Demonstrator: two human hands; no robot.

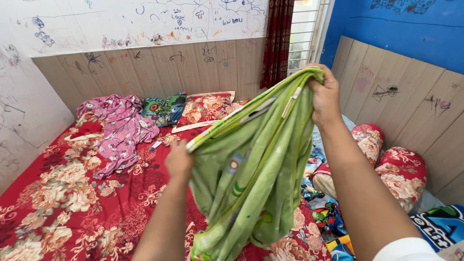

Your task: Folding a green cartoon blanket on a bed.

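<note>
A green printed pillowcase (pixel 251 174) with a zipper along its top edge hangs stretched between both my hands above the bed. My left hand (pixel 179 162) grips its lower left corner, at mid-frame. Higher up and to the right, my right hand (pixel 325 99) clutches the bunched opposite corner. The cloth droops down to the bottom of the frame over the red floral bedsheet (pixel 72 203).
A crumpled pink garment (pixel 121 128) lies at the bed's far left, beside a dark patterned pillow (pixel 164 108) and a red floral pillow (pixel 205 108). Red floral bolsters (pixel 401 169) rest against the right wall. Scribbled walls surround the bed; a red curtain (pixel 276 38) hangs by the window.
</note>
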